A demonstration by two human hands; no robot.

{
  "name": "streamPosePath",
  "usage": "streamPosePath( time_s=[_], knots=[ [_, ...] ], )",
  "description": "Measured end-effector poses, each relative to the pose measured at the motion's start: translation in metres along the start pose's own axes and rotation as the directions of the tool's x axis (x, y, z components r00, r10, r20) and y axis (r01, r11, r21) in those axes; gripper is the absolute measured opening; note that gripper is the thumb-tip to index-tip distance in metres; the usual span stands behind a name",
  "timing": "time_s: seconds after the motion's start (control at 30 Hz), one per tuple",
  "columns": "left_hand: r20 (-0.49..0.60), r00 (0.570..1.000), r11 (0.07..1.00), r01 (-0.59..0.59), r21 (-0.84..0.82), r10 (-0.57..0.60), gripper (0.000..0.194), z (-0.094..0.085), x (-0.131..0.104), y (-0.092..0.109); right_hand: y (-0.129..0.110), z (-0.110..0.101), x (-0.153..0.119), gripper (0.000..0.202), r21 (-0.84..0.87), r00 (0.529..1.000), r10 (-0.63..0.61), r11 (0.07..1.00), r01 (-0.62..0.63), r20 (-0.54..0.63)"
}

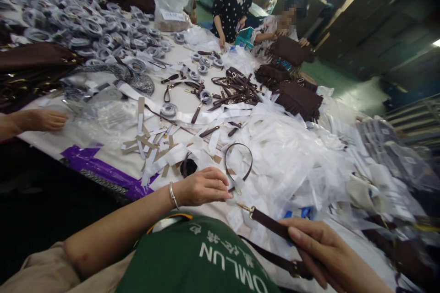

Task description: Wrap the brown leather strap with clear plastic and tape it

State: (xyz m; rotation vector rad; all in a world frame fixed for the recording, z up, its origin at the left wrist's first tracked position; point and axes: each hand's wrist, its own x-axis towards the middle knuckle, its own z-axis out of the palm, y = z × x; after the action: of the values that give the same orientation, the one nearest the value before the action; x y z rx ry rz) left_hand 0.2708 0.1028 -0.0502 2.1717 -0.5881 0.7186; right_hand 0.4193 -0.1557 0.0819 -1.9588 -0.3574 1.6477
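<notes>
My right hand [319, 242] grips a dark brown leather strap [271, 223] between thumb and fingers. A gold clip [244, 207] at the strap's end points toward my left hand, and a buckled length of the strap hangs below. My left hand [202, 187], with a bracelet at the wrist, is over the table, fingers stretched out and lightly curved; its thumb is hidden. Just beyond its fingertips lies a thin dark strap in a loop [252, 165]. Whether the fingertips touch it I cannot tell. Beside that hand is a small black bundle [189, 166].
Paper strips [151, 144], brown straps with gold clips [237, 87] and many grey wrapped coils [85, 23] cover the table. Clear plastic bags [292, 146] heap at the right, near brown fringed bags [299, 98]. Another person's hand [44, 120] rests at the left; several people work opposite.
</notes>
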Motion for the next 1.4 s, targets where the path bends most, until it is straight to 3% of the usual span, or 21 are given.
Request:
streamPosePath(
  time_s=[0.17, 0.37, 0.57, 0.7, 0.83, 0.9, 1.0, 1.07, 1.17, 1.4],
  knots=[
    [0.011, 0.997, 0.994, 0.08, -0.075, -0.079, 0.023, 0.008, 0.002, -0.003, 0.005, 0.0, 0.021, 0.055, 0.036, 0.992, -0.011, 0.999, 0.007, 0.123],
    [0.117, 0.96, 0.885, 0.279, -0.373, -0.254, 0.019, 0.023, -0.005, -0.006, 0.007, 0.014, 0.04, 0.047, -0.178, 0.995, -0.101, 0.979, 0.1, 0.004],
    [0.319, 0.804, 0.585, 0.587, -0.56, -0.502, 0.024, 0.025, -0.012, -0.001, 0.002, 0.019, 0.039, 0.032, -0.546, 0.978, -0.21, 0.821, 0.168, -0.015],
    [0.407, 0.721, 0.491, 0.685, -0.538, -0.56, 0.028, 0.033, -0.005, 0.006, 0.007, 0.035, 0.054, 0.029, -0.618, 0.952, -0.295, 0.763, 0.186, -0.078],
    [0.371, 0.752, 0.562, 0.655, -0.505, -0.544, 0.025, 0.042, -0.001, 0.009, 0.019, 0.055, 0.081, 0.028, -0.495, 0.943, -0.301, 0.846, 0.197, -0.14],
    [0.337, 0.773, 0.626, 0.634, -0.453, -0.538, 0.024, 0.042, -0.004, 0.007, 0.026, 0.057, 0.09, 0.026, -0.284, 0.958, -0.273, 0.928, 0.239, -0.085],
    [0.278, 0.775, 0.685, 0.632, -0.361, -0.568, 0.023, 0.034, -0.012, 0.0, 0.035, 0.046, 0.092, 0.029, -0.061, 0.949, -0.313, 0.947, 0.315, 0.044],
    [0.26, 0.763, 0.693, 0.646, -0.319, -0.591, 0.023, 0.027, -0.017, -0.004, 0.043, 0.036, 0.088, 0.027, -0.06, 0.93, -0.354, 0.931, 0.36, 0.097],
    [0.287, 0.769, 0.708, 0.639, -0.302, -0.572, 0.023, 0.023, -0.023, -0.006, 0.055, 0.032, 0.09, 0.026, -0.041, 0.942, -0.314, 0.946, 0.321, 0.119],
    [0.288, 0.843, 0.771, 0.534, -0.347, -0.455, 0.026, 0.047, -0.015, 0.0, 0.051, 0.065, 0.116, 0.043, 0.078, 0.939, -0.343, 0.936, 0.343, -0.012]
  ],
)
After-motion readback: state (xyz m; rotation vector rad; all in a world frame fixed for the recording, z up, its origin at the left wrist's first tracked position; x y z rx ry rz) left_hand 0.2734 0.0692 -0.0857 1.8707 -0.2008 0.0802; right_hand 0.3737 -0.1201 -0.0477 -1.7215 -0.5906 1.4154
